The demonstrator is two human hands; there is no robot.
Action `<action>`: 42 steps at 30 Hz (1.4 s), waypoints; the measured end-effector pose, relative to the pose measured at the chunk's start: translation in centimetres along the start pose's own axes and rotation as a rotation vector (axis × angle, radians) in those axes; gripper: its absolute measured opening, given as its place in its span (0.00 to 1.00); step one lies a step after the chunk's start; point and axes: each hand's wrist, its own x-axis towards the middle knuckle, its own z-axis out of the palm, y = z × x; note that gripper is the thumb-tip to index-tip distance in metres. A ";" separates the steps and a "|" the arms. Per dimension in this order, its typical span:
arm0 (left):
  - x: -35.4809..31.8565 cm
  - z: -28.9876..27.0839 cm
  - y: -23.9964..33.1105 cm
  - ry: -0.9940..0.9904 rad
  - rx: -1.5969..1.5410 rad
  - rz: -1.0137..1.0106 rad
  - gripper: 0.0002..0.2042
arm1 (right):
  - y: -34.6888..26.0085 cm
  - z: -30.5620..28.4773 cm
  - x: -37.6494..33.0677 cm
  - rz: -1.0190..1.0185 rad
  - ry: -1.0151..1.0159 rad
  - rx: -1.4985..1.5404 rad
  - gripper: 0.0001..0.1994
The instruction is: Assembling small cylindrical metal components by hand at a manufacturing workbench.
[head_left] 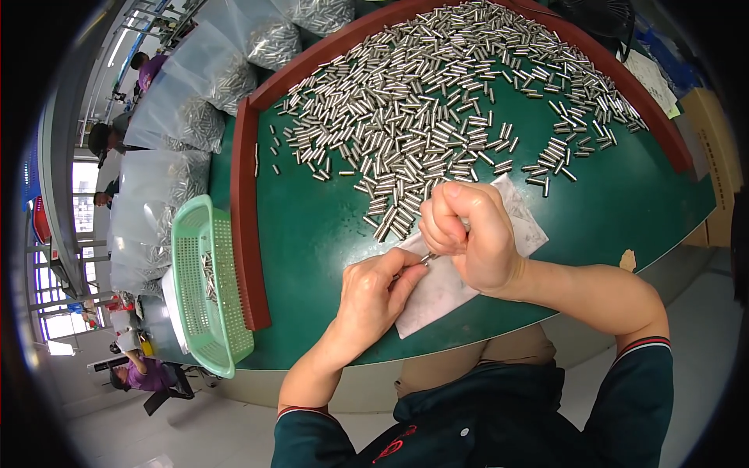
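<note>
My left hand (368, 290) pinches a small shiny metal pin (426, 258) between thumb and fingertips. Just to its right, my right hand (476, 238) is curled into a fist, close against the pin's upper end. What the fist grips is mostly hidden by its fingers. Both hands are over a white, grey-smudged cloth (437, 303) lying on the green tabletop (300, 218). Beyond them spreads a large heap of short silvery metal pins (406, 132), whose near tip comes close to my hands.
A dark red raised border (248, 226) curves around the heap. Left of it stands a light green perforated basket (204, 355) with some pins inside. Clear bags of metal parts (199, 125) line the far left. A cardboard box (711, 148) is at right. Other people sit farther off.
</note>
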 end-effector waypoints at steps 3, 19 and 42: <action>0.0 0.0 0.0 0.008 -0.003 -0.003 0.04 | -0.2 0.1 0.0 0.001 -0.006 0.017 0.18; 0.2 -0.2 0.0 0.007 0.005 0.018 0.03 | 0.3 0.5 -0.4 -0.074 -0.041 -0.163 0.18; -0.1 0.0 0.1 -0.029 0.558 0.378 0.05 | 0.0 0.6 0.0 -0.016 -0.025 -0.110 0.17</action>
